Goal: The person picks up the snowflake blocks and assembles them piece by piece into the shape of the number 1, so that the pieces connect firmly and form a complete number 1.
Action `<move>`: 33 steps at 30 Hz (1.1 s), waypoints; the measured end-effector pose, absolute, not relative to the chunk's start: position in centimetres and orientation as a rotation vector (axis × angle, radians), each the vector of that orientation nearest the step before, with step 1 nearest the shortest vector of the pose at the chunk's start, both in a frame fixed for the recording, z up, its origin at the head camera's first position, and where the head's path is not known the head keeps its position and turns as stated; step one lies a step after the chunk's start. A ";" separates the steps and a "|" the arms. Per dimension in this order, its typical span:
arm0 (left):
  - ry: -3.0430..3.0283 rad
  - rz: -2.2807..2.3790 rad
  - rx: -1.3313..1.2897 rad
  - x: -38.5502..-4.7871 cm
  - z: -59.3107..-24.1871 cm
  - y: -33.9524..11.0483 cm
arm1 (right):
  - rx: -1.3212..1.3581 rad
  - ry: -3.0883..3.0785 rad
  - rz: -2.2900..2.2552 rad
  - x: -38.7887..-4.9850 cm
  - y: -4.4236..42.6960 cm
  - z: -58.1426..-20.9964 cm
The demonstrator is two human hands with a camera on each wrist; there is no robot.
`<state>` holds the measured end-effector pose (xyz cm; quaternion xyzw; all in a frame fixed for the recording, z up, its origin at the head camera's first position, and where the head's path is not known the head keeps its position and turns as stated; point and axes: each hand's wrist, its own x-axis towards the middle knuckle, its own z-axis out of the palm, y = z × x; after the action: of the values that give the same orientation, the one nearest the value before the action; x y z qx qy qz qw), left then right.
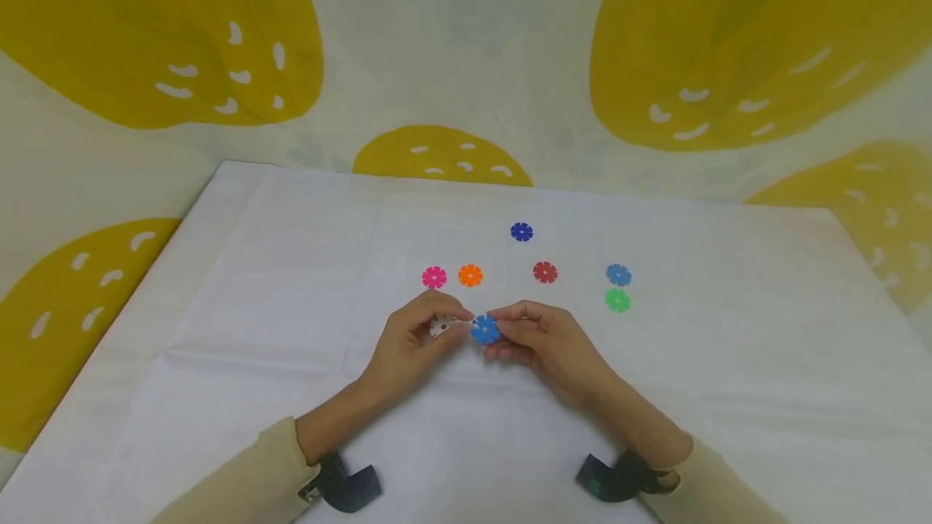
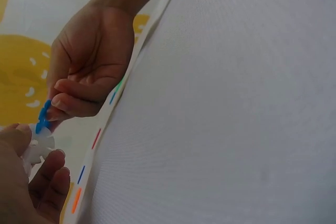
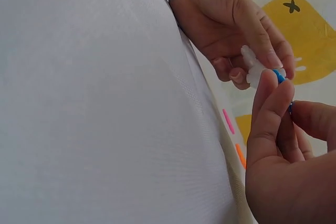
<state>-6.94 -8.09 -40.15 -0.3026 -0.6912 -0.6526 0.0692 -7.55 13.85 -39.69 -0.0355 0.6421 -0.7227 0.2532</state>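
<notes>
Over the middle of the table, my left hand (image 1: 408,340) pinches white notched plastic discs (image 1: 440,325); in the right wrist view the white piece (image 3: 254,74) looks like more than one disc joined at an angle. Between thumb and fingertips, my right hand (image 1: 564,350) holds a blue notched disc (image 1: 484,330). The blue disc (image 2: 43,116) meets the white disc (image 2: 43,142) edge to edge, at an angle. How deeply their notches engage is hidden by fingertips.
Beyond the hands, flat on the white-covered table (image 1: 255,281), lie pink (image 1: 434,277), orange (image 1: 470,275), red (image 1: 544,272) and dark blue (image 1: 521,232) discs. To the right, a light blue disc (image 1: 619,274) is close behind a green disc (image 1: 617,300). A yellow-patterned cloth (image 1: 459,63) hangs behind.
</notes>
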 end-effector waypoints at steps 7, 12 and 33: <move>-2.084 -1.919 -0.992 -7.0 -40.2 -8.0 | -0.079 1.627 -2.033 -7.4 13.9 -39.6; -2.047 -1.862 -1.050 -7.1 -40.4 -8.0 | -0.082 1.563 -2.035 -7.3 13.8 -39.5; -2.220 -2.126 -0.712 -6.6 -40.0 -8.1 | -0.105 2.346 -1.663 -8.6 15.2 -39.1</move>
<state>-6.64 -8.05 -39.97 -0.2255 -0.7036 -0.6738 -0.0067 -8.58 15.19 -39.09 -0.0363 0.8081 -0.5729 0.1318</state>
